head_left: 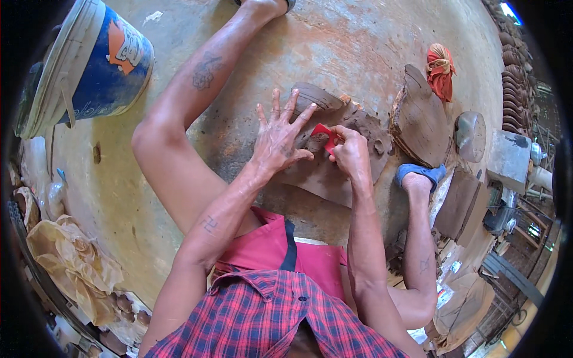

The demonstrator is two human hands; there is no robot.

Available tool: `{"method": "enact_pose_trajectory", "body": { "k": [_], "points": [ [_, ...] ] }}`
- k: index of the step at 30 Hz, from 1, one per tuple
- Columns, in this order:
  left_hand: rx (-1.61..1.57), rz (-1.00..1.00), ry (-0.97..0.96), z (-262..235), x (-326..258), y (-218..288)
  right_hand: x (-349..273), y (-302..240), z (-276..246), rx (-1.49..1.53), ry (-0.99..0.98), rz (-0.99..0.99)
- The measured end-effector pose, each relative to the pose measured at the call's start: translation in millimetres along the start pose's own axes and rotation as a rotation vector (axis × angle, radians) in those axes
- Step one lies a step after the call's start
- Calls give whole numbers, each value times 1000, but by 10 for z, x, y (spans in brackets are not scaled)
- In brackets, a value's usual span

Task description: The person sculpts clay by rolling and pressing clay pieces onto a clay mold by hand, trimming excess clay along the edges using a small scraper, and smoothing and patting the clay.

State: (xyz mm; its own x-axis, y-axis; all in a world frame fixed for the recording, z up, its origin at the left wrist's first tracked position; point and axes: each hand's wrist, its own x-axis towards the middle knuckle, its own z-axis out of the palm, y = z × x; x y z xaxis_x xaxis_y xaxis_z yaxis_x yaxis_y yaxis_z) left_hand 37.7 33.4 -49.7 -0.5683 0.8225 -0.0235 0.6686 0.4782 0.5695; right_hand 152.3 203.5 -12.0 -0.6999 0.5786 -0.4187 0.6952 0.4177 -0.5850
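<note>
My left hand [279, 138] is spread wide, its fingers pointing away from me over the left side of a flat, dark brown clay slab [316, 181]. Between my right hand [351, 150] thumb and fingers is a small red scraper [324, 135]. A lump of clay [317, 142] lies against the scraper's left side. Beyond my left fingertips rests a curved, grooved piece of clay [316, 97]. Rough clay [365, 126] covers the far right of the slab. Whether my left palm presses on the clay cannot be made out.
A large clay block [419, 119] stands right of the slab, near a red cloth bundle [440, 73] and a metal container [470, 137]. My blue-shod foot [421, 174] is beside it. At far left is a blue bucket [113, 65]; crumpled plastic sheeting [74, 265] lies lower left.
</note>
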Motion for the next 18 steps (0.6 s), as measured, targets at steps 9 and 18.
{"method": "enact_pose_trajectory", "body": {
  "k": [9,18],
  "points": [
    [-10,82,-34,-47,-1,23,-418,27,216,-20,145,-216],
    [-373,478,118,-116,-140,62,-733,14,-32,506,173,127]
  ]
}}
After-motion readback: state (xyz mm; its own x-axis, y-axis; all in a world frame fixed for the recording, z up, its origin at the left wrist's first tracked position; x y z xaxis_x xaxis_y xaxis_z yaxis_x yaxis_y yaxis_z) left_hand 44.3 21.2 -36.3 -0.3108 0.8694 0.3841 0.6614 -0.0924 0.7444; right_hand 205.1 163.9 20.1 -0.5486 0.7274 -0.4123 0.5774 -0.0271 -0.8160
